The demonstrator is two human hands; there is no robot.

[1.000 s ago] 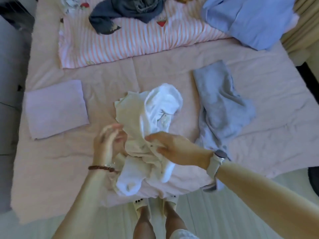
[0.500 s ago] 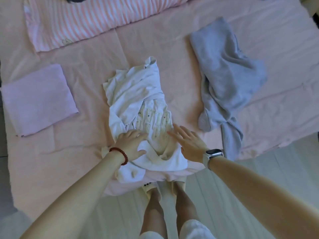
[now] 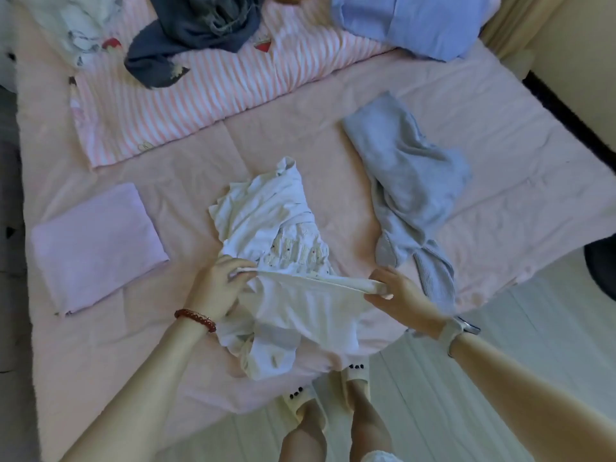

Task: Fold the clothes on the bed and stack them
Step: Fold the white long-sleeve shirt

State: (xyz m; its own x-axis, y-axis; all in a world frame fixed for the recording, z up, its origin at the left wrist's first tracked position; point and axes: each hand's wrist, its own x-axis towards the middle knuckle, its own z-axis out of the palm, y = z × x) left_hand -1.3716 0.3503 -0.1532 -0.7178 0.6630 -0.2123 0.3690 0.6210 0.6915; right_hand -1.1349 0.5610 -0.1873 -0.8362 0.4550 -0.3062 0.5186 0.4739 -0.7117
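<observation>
White garment at the near middle of the bed, its hem stretched taut between left hand and right hand (both pinched shut on it); folded cloth lies left.

I can read no text, label, brand, number or sign anywhere in this view. The white garment carries a printed patch near its middle, but it is too blurred for me to tell whether it holds letters. The striped blanket bears small red and pale motifs; I make out pictures only, no words. The watch shows no digits I can read from this angle. The slippers show dark dots, not characters.
</observation>
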